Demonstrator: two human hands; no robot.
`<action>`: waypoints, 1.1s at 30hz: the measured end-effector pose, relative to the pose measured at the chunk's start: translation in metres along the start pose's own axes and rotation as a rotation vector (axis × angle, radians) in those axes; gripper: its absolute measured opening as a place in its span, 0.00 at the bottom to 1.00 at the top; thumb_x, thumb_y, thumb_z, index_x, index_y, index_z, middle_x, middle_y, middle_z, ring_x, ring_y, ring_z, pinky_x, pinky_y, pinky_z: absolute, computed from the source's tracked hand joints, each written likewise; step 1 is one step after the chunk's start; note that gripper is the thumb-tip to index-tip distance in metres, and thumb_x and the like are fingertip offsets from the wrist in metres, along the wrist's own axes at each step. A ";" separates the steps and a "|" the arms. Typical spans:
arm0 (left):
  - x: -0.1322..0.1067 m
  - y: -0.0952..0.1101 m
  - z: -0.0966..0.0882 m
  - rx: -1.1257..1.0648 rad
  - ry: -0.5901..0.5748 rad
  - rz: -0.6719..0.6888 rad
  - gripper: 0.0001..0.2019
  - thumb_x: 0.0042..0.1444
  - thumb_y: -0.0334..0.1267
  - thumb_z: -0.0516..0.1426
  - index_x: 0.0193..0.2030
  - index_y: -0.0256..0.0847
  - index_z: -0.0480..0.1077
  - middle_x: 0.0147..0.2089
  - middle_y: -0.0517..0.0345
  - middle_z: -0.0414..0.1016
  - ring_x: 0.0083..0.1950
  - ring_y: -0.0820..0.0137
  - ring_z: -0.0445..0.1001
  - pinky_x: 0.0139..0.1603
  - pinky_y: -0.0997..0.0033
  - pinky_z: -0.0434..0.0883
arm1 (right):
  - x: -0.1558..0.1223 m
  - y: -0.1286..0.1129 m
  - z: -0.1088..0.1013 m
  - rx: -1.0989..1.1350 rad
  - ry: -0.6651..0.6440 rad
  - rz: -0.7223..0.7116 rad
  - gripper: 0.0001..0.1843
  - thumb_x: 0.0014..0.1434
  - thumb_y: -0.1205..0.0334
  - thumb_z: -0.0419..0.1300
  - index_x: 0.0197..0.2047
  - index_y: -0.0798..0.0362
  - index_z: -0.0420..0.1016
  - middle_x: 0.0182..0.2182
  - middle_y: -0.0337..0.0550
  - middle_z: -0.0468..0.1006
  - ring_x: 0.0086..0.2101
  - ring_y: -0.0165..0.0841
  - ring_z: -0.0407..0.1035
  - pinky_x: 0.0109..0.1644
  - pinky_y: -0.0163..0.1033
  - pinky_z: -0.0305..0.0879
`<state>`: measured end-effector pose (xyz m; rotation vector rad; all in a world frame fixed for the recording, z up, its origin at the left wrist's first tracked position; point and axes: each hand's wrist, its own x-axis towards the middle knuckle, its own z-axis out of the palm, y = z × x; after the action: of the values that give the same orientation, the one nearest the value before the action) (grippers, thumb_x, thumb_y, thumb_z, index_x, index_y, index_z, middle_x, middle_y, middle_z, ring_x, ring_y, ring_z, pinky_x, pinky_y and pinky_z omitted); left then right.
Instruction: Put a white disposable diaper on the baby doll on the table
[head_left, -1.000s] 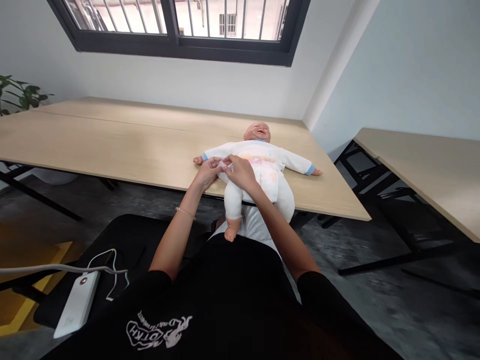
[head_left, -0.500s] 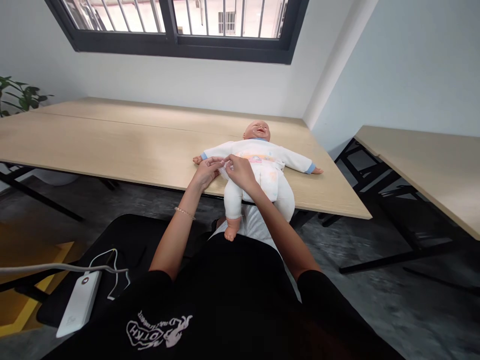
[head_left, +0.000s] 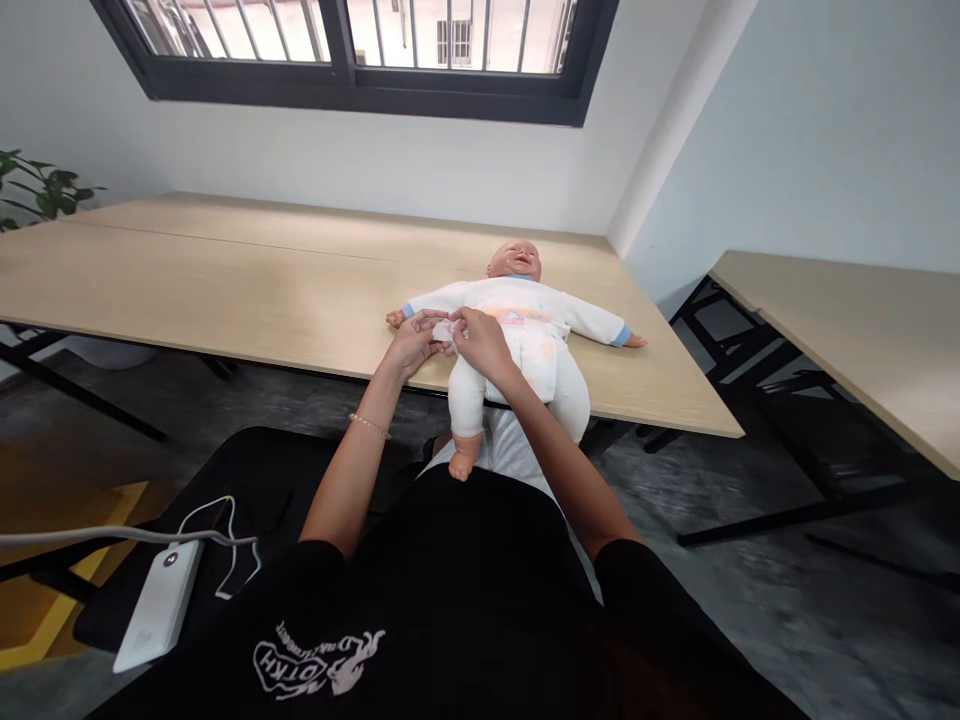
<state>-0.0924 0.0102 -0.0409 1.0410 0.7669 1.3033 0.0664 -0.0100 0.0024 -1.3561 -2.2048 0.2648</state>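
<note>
A baby doll [head_left: 555,308] in a white outfit with blue cuffs lies on its back, its legs over the table's front edge. A white diaper [head_left: 538,362] with a coloured print covers its hips and belly. At the doll's side on my left, a whitish diaper tab [head_left: 444,330] shows between my hands. My right hand [head_left: 481,342] is closed, thumb and fingertips pinching the tab's inner end. My left hand [head_left: 414,342] has its fingers closed on the tab's outer end, close to the doll's small hand.
The doll lies on a long wooden table [head_left: 247,290] below a barred window. A second table [head_left: 847,310] stands at the right. On a black chair [head_left: 255,470] at the lower left rest a white power bank [head_left: 159,605] and cables. A plant [head_left: 49,190] is at the far left.
More of the whitish tab now shows between my hands, stretched toward the left. My fingers have shifted slightly; the doll has stayed in place.
</note>
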 end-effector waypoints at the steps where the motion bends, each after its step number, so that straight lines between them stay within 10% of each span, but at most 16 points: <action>1: 0.000 -0.001 0.000 0.009 -0.022 0.009 0.17 0.44 0.27 0.69 0.41 0.38 0.73 0.29 0.62 0.77 0.24 0.76 0.71 0.28 0.76 0.71 | 0.000 -0.001 0.000 -0.005 -0.006 0.000 0.18 0.68 0.73 0.51 0.57 0.61 0.75 0.47 0.51 0.82 0.49 0.41 0.75 0.54 0.41 0.66; 9: -0.001 -0.005 0.003 0.108 -0.015 0.055 0.17 0.42 0.25 0.65 0.41 0.37 0.73 0.28 0.65 0.73 0.24 0.79 0.67 0.28 0.79 0.66 | -0.001 -0.006 0.000 0.015 0.022 0.023 0.19 0.74 0.58 0.55 0.61 0.61 0.69 0.47 0.53 0.83 0.50 0.42 0.77 0.56 0.42 0.67; 33: 0.003 -0.012 0.009 0.239 0.034 0.116 0.10 0.53 0.23 0.63 0.37 0.38 0.67 0.29 0.64 0.73 0.26 0.77 0.73 0.33 0.76 0.73 | 0.002 0.006 0.010 0.320 0.266 -0.041 0.04 0.62 0.68 0.49 0.39 0.50 0.61 0.40 0.48 0.77 0.43 0.39 0.72 0.49 0.42 0.67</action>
<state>-0.0797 0.0119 -0.0482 1.2721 0.9154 1.3539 0.0655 -0.0043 -0.0078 -1.1013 -1.8745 0.3813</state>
